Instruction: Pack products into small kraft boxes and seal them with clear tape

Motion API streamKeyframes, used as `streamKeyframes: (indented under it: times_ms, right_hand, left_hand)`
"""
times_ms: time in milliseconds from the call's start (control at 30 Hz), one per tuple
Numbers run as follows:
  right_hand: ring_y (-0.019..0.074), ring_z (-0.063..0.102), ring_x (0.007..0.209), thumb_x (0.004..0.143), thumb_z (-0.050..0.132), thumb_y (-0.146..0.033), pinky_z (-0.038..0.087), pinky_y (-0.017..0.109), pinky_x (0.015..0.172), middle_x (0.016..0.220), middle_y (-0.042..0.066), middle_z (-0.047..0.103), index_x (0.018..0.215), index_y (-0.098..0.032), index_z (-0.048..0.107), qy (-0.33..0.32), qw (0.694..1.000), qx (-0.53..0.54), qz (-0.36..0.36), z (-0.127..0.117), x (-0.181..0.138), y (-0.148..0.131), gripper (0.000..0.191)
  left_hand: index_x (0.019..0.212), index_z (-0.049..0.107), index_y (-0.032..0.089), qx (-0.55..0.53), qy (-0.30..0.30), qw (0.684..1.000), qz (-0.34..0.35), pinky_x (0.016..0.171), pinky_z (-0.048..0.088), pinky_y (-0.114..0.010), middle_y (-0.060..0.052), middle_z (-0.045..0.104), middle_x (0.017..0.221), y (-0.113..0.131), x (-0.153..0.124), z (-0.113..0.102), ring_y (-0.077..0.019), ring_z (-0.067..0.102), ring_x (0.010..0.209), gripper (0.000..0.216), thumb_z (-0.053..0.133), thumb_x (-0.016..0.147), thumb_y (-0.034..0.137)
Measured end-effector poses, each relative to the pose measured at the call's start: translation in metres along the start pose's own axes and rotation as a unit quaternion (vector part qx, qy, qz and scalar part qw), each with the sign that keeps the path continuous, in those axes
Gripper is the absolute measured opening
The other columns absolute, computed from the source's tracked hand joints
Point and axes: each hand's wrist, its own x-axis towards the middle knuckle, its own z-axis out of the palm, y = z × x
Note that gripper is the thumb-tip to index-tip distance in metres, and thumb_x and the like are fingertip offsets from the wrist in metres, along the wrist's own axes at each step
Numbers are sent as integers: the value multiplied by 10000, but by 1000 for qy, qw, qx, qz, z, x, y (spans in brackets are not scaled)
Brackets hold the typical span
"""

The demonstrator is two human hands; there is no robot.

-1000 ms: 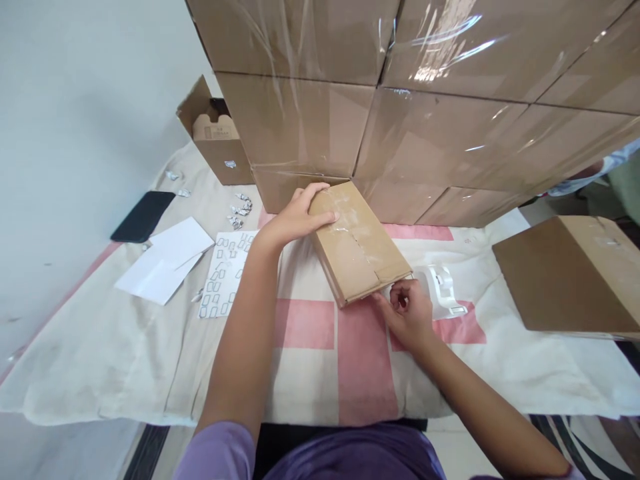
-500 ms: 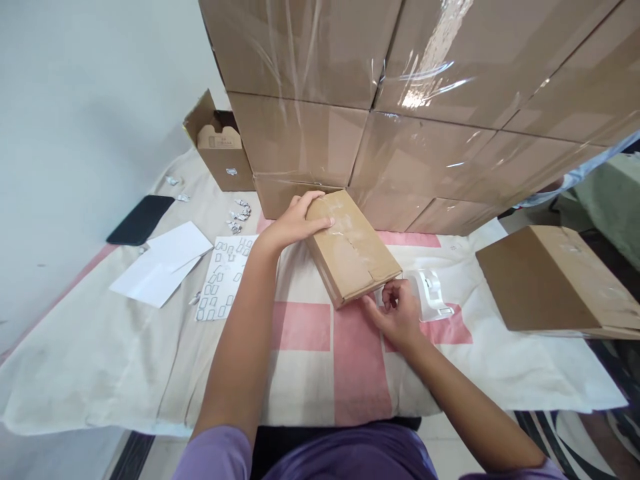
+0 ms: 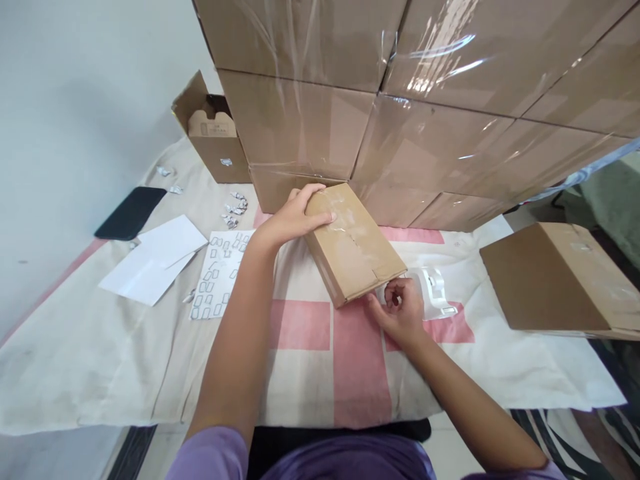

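Observation:
A small brown cardboard box is held at a slant over the cloth in the middle of the table. My left hand grips its far left end, thumb on the top face and fingers over the back edge. At the near right corner is my right hand, its fingers curled and the thumb at the box's lower edge. Whether those curled fingers pinch anything is too small to see. Just beyond the right hand lies a white tape dispenser.
Large cartons wrapped in clear film form a wall behind. An open box stands back left, another carton at right. White papers, a sheet with drawn shapes, a black pad and small crumpled bits lie left.
The camera view has shifted slightly. My left hand keeps its grip on the box, and my right hand has barely moved at the near corner.

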Motion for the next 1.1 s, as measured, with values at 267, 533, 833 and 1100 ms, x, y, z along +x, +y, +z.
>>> streamKeyframes:
  times_ms: [267, 533, 833, 1100]
  right_hand:
    - [93, 416, 474, 761, 800, -403, 349, 223, 444, 629, -104, 439, 939, -262, 417, -22, 999, 18, 21, -2, -2, 1, 445]
    - [94, 428, 482, 853, 680, -290, 371, 228, 466, 635, -84, 449, 908, -260, 425, -7, 1000, 25, -10, -5, 0, 1, 263]
    - [83, 412, 441, 760, 810, -359, 323, 209, 432, 585, -119, 423, 898, -265, 396, 9, 1000, 3, 15, -1, -1, -3, 446]
    - [74, 409, 462, 767, 804, -319, 335, 198, 450, 599, -114, 422, 881, -256, 407, 19, 1000, -1, 11, 0, -3, -3, 418]
  left_hand:
    - [1428, 450, 322, 3, -3, 1000, -13, 1178, 370, -520, -77, 454, 1400, 5, 0, 0, -326, 473, 1331, 721, 708, 775, 485]
    - [1467, 439, 329, 8, -7, 1000, -19, 1179, 376, -490, -82, 431, 1435, 5, 0, -1, -310, 457, 1360, 741, 715, 802, 503]
    - [1447, 440, 332, -3, -7, 1000, -20, 1195, 358, -502, -72, 426, 1454, 6, 0, 0, -318, 435, 1375, 727, 722, 794, 479]
    - [1449, 434, 330, 11, -9, 999, -35, 1181, 369, -507, -70, 431, 1454, 12, -3, -1, -317, 441, 1363, 715, 712, 805, 465]
